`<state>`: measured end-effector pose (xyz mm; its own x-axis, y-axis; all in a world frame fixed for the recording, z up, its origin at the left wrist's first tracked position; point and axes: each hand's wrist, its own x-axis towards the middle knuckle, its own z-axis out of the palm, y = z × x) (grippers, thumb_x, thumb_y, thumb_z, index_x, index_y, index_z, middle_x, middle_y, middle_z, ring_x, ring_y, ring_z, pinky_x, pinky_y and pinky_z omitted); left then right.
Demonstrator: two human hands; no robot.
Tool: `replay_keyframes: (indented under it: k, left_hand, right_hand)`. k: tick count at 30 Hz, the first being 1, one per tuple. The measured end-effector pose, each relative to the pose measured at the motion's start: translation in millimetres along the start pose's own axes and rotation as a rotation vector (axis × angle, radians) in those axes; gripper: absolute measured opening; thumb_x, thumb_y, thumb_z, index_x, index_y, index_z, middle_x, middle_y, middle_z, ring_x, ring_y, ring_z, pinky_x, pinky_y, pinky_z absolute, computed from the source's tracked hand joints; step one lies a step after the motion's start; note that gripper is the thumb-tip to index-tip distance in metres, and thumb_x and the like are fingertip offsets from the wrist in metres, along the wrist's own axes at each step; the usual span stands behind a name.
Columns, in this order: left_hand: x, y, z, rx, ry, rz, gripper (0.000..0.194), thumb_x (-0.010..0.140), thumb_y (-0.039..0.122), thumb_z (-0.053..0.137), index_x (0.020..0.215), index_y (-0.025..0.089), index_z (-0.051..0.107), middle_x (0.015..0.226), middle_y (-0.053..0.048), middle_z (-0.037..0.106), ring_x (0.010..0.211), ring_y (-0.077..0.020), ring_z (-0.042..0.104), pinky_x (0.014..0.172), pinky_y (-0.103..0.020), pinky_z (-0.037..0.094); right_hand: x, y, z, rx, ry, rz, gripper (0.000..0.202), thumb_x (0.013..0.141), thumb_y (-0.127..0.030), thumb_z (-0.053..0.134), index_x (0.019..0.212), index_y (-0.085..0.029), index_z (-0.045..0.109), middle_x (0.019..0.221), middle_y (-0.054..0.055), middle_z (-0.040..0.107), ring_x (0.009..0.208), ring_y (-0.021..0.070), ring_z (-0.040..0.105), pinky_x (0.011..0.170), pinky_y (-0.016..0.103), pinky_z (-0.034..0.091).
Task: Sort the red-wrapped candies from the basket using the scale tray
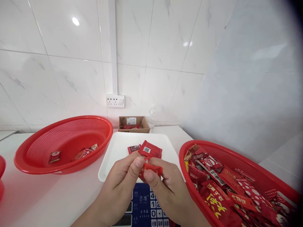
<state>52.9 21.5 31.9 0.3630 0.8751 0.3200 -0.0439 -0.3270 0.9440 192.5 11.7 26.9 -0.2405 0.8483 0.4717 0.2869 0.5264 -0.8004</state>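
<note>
Both hands meet over the front edge of a white scale tray [111, 157]. My left hand [124, 175] and my right hand [169, 178] are closed, thumbs facing each other, around a small red packet [153, 169]. Fingers cover much of that packet. Just beyond them, a red packet with a barcode [150, 148] lies on the tray, with a smaller red and black packet [133, 148] at its left. Below my hands is the scale's blue keypad panel [143, 205], partly hidden by my wrists.
At right stands a red basket [183, 151] full of mixed red snack packets [227, 186]. Another red basket [63, 126] at left holds a few packets. A cardboard box [145, 125] and a clear bottle [151, 117] stand behind the tray by the tiled wall.
</note>
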Motion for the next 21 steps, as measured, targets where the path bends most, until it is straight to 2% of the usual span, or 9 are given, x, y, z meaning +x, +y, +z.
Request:
replay_keyframes:
  k: [2, 6, 10, 14, 18, 21]
  left_hand:
    - [0.2, -0.5, 0.3, 0.021, 0.045, 0.001, 0.041, 0.093, 0.048, 0.039, 0.067, 0.019, 0.049, 0.066, 0.001, 0.051, 0.064, -0.0131, 0.048, 0.061, -0.024, 0.041]
    - [2.4, -2.4, 0.1, 0.056, 0.100, -0.014, 0.043, 0.092, 0.051, 0.038, 0.065, 0.019, 0.048, 0.064, 0.001, 0.049, 0.065, -0.0139, 0.048, 0.062, -0.025, 0.040]
    - [5.9, -3.3, -1.9, 0.051, -0.018, -0.062, 0.042, 0.088, 0.053, 0.045, 0.065, 0.019, 0.050, 0.063, 0.002, 0.049, 0.062, -0.0129, 0.045, 0.059, -0.024, 0.038]
    - [7.3, -3.8, -4.5, 0.000, -0.095, -0.117, 0.040, 0.085, 0.055, 0.049, 0.068, 0.018, 0.054, 0.062, 0.002, 0.051, 0.064, -0.0132, 0.048, 0.063, -0.025, 0.039]
    - [10.9, -6.6, -4.4, -0.031, -0.036, -0.095, 0.039, 0.089, 0.050, 0.045, 0.066, 0.019, 0.052, 0.063, 0.002, 0.050, 0.065, -0.0131, 0.048, 0.066, -0.025, 0.041]
    - [16.1, -11.9, -3.5, -0.023, 0.043, -0.094, 0.037, 0.091, 0.048, 0.042, 0.069, 0.019, 0.052, 0.067, 0.002, 0.051, 0.068, -0.0138, 0.048, 0.069, -0.026, 0.041]
  right_hand:
    - [0.6, 1.4, 0.1, 0.039, 0.029, -0.011, 0.044, 0.093, -0.050, 0.038, 0.064, -0.018, 0.049, 0.058, -0.002, 0.043, 0.053, 0.0102, 0.040, 0.049, 0.023, 0.031]
    - [1.7, 2.2, -1.6, -0.021, 0.109, -0.040, 0.039, 0.096, -0.039, 0.037, 0.068, -0.018, 0.055, 0.057, -0.003, 0.049, 0.052, 0.0095, 0.042, 0.050, 0.022, 0.033]
    - [4.2, 0.2, -3.3, -0.112, 0.113, -0.059, 0.041, 0.094, -0.036, 0.041, 0.058, -0.018, 0.047, 0.054, -0.003, 0.046, 0.049, 0.0088, 0.041, 0.047, 0.021, 0.031]
    - [7.1, -2.5, -3.0, 0.015, 0.066, -0.036, 0.043, 0.095, -0.036, 0.039, 0.057, -0.018, 0.047, 0.053, -0.004, 0.049, 0.049, 0.0081, 0.043, 0.047, 0.020, 0.034]
    - [9.6, 1.7, 0.3, 0.126, 0.117, 0.013, 0.042, 0.095, -0.039, 0.039, 0.060, -0.019, 0.048, 0.054, -0.003, 0.050, 0.054, 0.0101, 0.050, 0.053, 0.022, 0.041]
    - [12.4, 11.0, 3.5, 0.210, 0.149, 0.064, 0.031, 0.092, -0.043, 0.045, 0.072, -0.019, 0.051, 0.062, -0.002, 0.055, 0.059, 0.0118, 0.055, 0.056, 0.023, 0.046]
